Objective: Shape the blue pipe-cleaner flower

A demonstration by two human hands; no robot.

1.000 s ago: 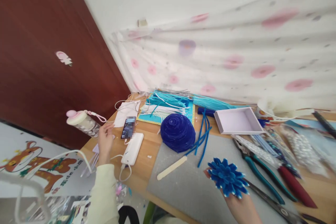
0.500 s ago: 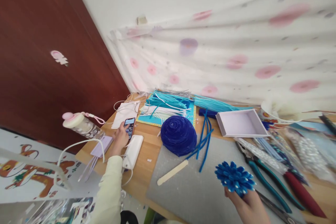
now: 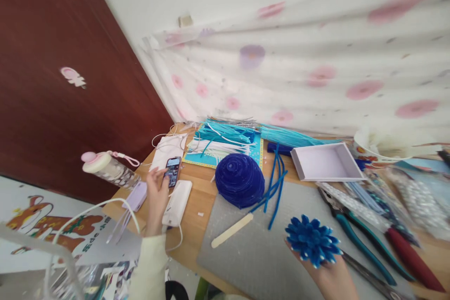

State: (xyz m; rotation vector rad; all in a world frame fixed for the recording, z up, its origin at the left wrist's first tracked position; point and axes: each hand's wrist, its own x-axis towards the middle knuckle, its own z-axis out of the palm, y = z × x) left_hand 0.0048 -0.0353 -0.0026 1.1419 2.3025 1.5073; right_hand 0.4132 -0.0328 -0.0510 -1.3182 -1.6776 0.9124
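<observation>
My left hand (image 3: 156, 197) reaches to a phone (image 3: 173, 168) that lies on the table with its screen lit. Its fingers are apart, with the fingertips at the phone's left edge; I cannot tell whether they touch the screen. My right hand (image 3: 326, 279) holds a blue flower (image 3: 312, 240) of fuzzy pipe-cleaner petals with pale tips, above the grey mat; the fingers are mostly hidden under the bloom. Between the hands stands a dark blue coiled dome (image 3: 239, 180). Beside it lie several blue pipe cleaners (image 3: 277, 183) and a wooden stick (image 3: 232, 230).
A white power bank (image 3: 177, 203) lies by my left forearm, and a bottle (image 3: 110, 168) stands farther left. Pliers (image 3: 358, 239) lie right of the flower on the grey mat (image 3: 246, 258). Behind are a shallow white box (image 3: 328, 163) and turquoise pipe-cleaner bundles (image 3: 295, 135).
My left hand has drawn back leftward from the phone screen and its fingers have spread. The flower in my right hand has tilted slightly, and the view has shifted a little.
</observation>
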